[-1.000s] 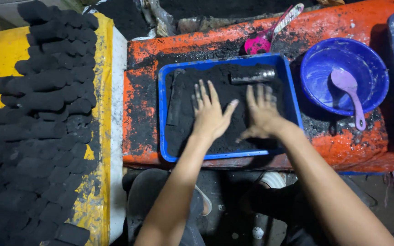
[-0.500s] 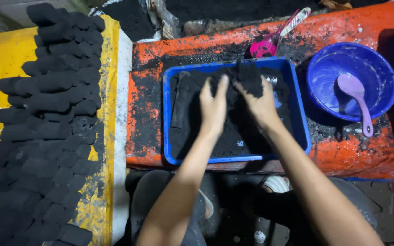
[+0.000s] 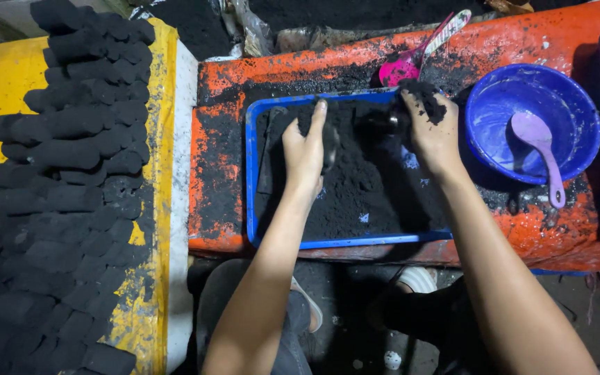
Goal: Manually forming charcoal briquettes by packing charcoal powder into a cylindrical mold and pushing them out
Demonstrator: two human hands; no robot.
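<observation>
I'm seeing one tray point(image 3: 250, 180), two spoons, one bowl point(image 3: 578, 111); left hand point(image 3: 303, 149) is pressing flat, right hand point(image 3: 430, 128) is cupping powder point(image 3: 355, 194), fingers hidden.

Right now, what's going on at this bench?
A person works black powder in a blue tray on an orange table. The left hand presses into the powder; the right hand lifts a clump at the tray's far edge. A blue bowl with a purple spoon sits right, black briquettes left.

One tray point(image 3: 250, 187), one bowl point(image 3: 578, 104), two spoons (one pink point(image 3: 405, 68), one purple point(image 3: 537, 139)) and two hands were counted; the black blocks point(image 3: 71, 180) were too many to be counted.
</observation>
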